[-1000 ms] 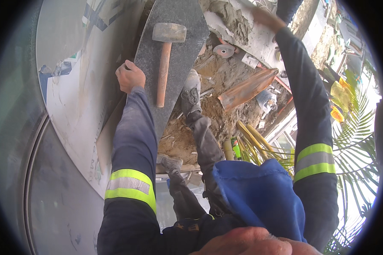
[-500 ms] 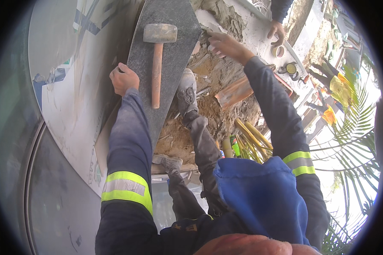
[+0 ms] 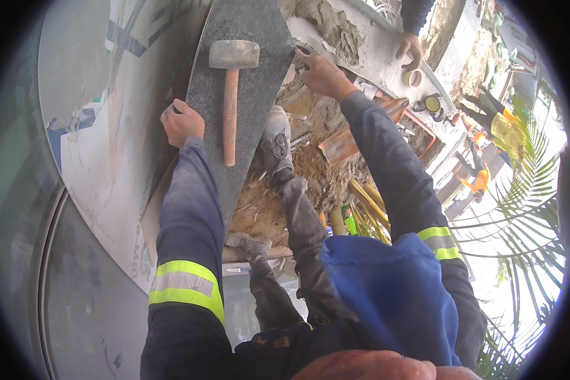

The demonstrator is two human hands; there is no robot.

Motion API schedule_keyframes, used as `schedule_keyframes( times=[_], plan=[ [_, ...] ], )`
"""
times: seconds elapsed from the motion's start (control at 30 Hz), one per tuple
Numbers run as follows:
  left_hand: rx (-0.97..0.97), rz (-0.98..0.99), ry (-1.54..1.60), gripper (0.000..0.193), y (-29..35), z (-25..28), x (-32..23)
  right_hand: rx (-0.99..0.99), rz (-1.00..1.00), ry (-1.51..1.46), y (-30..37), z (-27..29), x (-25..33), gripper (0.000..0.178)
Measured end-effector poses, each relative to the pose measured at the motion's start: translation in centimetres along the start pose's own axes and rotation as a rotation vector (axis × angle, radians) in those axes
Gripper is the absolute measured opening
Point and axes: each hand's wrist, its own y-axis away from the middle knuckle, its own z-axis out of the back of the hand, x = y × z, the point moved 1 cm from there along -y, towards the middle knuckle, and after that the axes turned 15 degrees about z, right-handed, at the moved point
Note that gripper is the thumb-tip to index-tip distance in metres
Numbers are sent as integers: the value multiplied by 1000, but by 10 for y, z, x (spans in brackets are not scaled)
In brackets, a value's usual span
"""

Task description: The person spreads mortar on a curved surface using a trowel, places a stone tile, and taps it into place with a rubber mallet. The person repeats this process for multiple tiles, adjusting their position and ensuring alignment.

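Hands first — your left hand (image 3: 182, 121) curls tight on the left edge of the grey stone slab (image 3: 244, 95), and your right hand (image 3: 322, 75) pinches its right edge. Keep both grips even so the mallet (image 3: 231, 88) lying on top cannot slide off. White sheeting with blue shapes (image 3: 111, 133) lies left — a yellow-ringed round tin (image 3: 432, 103) sits far right.

A grey stone slab (image 3: 247, 82) carries a mallet (image 3: 232, 76), lying lengthwise along it with the head at the far end. Beside the slab, mortar (image 3: 326, 25) covers a pale ledge (image 3: 373, 54).
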Motion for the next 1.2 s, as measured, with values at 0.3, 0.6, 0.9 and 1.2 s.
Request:
schedule_keyframes(
  times=[0.3,0.6,0.9,1.2],
  plan=[
    [-2,3,4,54,-2,-2,2,194,-134,-83,-8,10,9,72],
    [-12,0,-24,54,-1,0,1,169,-86,-129,-5,6,1,75],
    [-11,-1,-12,53,-1,0,1,155,-70,-265,-12,8,-6,66],
    [-38,-18,-11,52,-1,-2,2,-266,95,-405,-82,86,12,42]
  ],
)
